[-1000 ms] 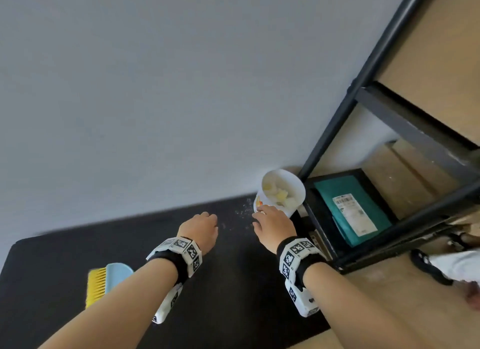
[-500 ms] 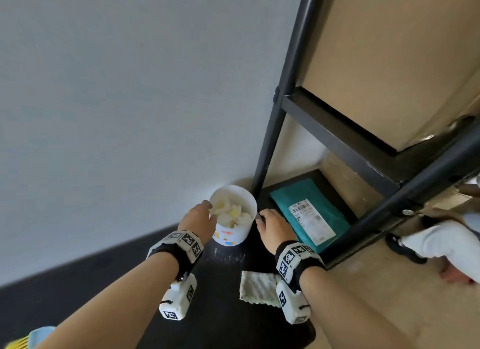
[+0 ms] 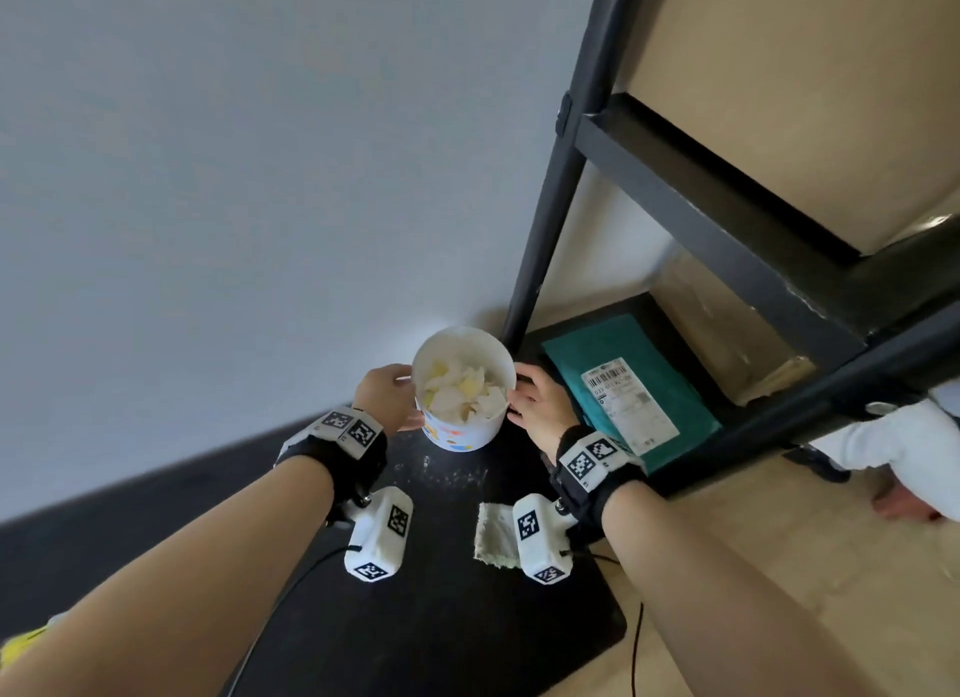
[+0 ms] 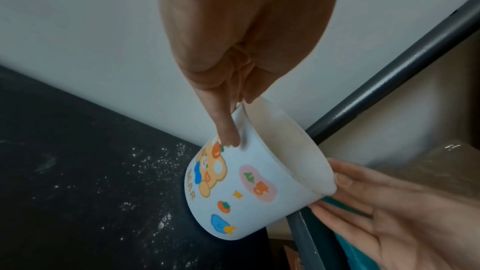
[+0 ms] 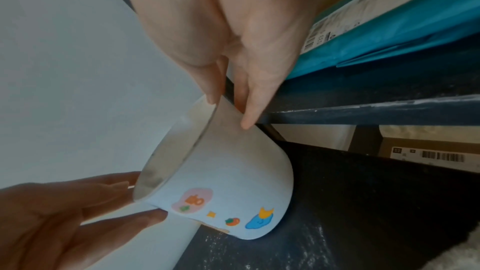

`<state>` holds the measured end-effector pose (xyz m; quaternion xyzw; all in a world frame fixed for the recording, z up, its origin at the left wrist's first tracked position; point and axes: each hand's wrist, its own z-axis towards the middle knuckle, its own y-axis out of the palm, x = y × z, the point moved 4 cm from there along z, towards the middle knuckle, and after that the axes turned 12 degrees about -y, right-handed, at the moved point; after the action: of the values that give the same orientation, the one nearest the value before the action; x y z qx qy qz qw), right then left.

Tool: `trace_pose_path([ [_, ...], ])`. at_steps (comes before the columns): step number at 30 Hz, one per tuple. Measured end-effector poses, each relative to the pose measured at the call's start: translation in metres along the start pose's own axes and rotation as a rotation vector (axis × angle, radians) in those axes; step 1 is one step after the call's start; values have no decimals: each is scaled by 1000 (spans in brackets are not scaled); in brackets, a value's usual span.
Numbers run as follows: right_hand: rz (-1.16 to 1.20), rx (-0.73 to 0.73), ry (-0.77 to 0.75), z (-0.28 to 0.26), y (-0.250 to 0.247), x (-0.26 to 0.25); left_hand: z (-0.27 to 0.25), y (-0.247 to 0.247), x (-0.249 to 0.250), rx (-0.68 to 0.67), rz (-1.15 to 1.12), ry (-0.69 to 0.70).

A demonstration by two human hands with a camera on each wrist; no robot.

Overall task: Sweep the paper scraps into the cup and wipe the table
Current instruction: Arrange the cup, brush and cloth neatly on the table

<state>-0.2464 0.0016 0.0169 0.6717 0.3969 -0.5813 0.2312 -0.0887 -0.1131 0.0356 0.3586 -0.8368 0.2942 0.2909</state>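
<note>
A white paper cup (image 3: 462,426) with cartoon stickers stands at the far right corner of the black table (image 3: 441,618), filled with white and yellow paper scraps (image 3: 465,384). My left hand (image 3: 387,395) grips its left side and my right hand (image 3: 535,400) grips its right side. In the left wrist view my left hand (image 4: 233,126) has fingers down the cup (image 4: 246,192) wall. In the right wrist view my right hand (image 5: 233,100) pinches the rim of the cup (image 5: 221,182), thumb at the lip. Whether the cup is lifted I cannot tell.
White dust (image 3: 452,473) speckles the table just in front of the cup. A pale cloth (image 3: 493,535) lies near my right wrist. A black shelf post (image 3: 550,177) rises right behind the cup, with a teal parcel (image 3: 634,384) on the low shelf. A yellow brush (image 3: 21,644) shows at the bottom left.
My left hand has moved from the table to the cup's left side, joining the right hand. The view has swung right, bringing the cloth and shelf into sight.
</note>
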Motion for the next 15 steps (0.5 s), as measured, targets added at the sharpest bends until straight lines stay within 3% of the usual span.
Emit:
trace_pose_path([
  [6,64,-78,18,-26,33,-18,-25,-49,-18,34,2,36],
  [15,33,-296,79,-77,167,-27,-62,-179,-104,189,-121,-46],
])
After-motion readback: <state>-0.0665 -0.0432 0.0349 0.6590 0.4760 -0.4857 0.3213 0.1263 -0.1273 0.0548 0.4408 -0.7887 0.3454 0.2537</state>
